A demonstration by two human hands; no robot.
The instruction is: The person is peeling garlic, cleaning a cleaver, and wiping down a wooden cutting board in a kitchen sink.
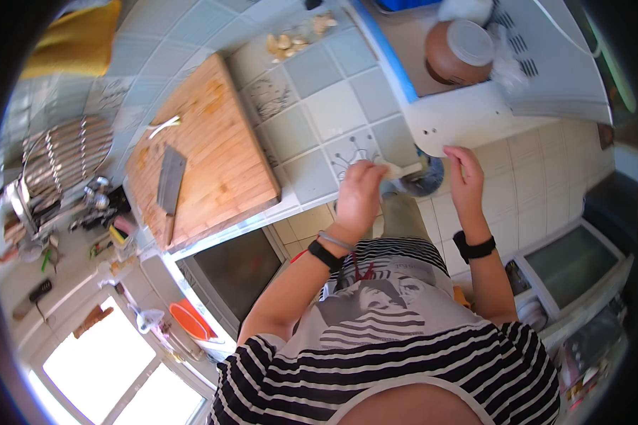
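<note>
My left hand grips a short pale stalk, which looks like the white part of a scallion and points to the right. My right hand is raised beside it, apart from the stalk, with thumb and fingers drawn together; whether a thin scrap is between them I cannot tell. Below the stalk is a bin with a dark lining, partly hidden by the stalk. On the wooden cutting board to the left lie a cleaver with a wooden handle and a few pale scallion pieces.
Ginger and garlic-like pieces lie on the tiled counter by the wall. A brown jar with a pale lid stands at the upper right. Utensils and a steel rack line the left, near an orange basin.
</note>
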